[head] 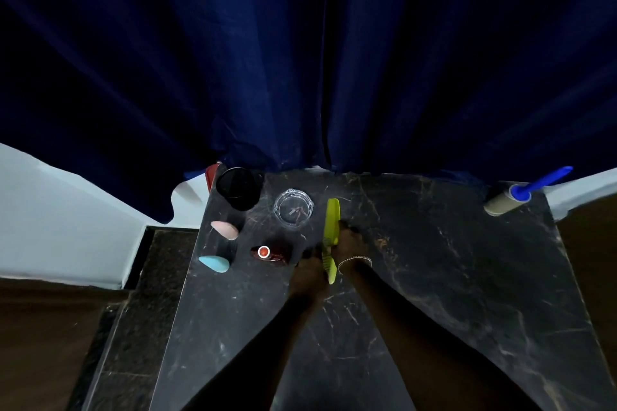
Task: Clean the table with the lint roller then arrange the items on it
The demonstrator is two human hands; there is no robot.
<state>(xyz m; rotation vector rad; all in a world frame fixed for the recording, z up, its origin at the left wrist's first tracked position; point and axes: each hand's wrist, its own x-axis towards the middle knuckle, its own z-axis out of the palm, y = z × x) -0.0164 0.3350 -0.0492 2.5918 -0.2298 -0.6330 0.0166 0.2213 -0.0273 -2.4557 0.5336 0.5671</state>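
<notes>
Dark table (434,277), both hands (350,240) on comb (332,220)

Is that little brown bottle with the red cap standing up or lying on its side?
Upright, as far as the view shows. The brown bottle presents its round red cap straight up at the overhead camera, on the dark table.

The dark marble desk (417,277) carries a black cup (237,188), glass ashtray (293,207), pink sponge (224,229), blue sponge (214,263) and brown bottle (268,254) at its far left, a green comb (332,220) mid-desk, and a lint roller (510,202) at the far right corner.
</notes>
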